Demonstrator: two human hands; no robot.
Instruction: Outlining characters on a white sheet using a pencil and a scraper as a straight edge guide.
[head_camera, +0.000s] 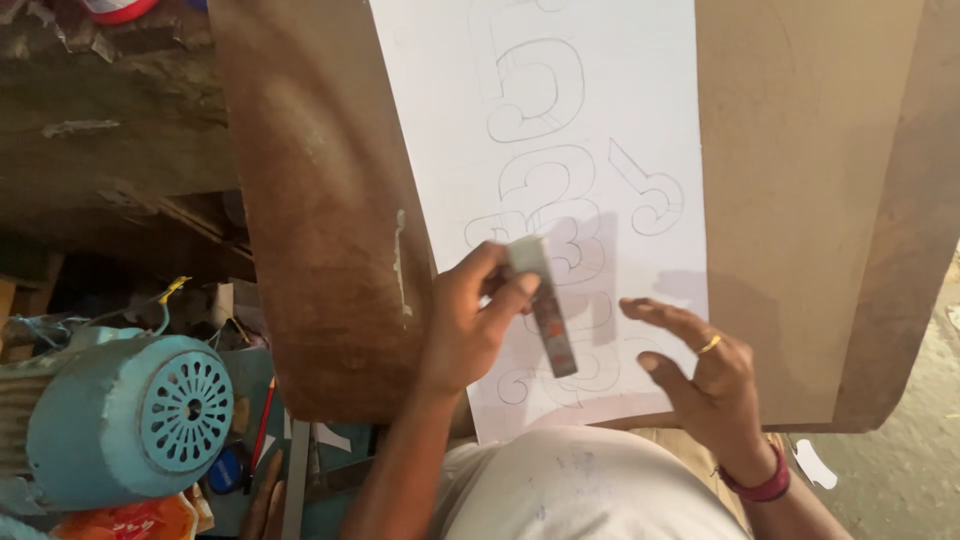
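A long white sheet (600, 110) with pencil outlines of curly shapes lies on a brown wooden board (320, 200). My left hand (470, 320) is closed around a small grey stick-shaped tool (548, 310) held over the near end of the sheet. My right hand (700, 375) rests on the sheet's near right corner with fingers spread flat; it wears a gold ring and a red wristband (762, 488).
A teal electric motor (130, 415) with a vented fan cover sits low at the left, with an orange bag (130, 520) below it and a red pencil (262, 425) beside it. Cluttered dark wood lies at upper left. Grey floor (910, 440) shows at lower right.
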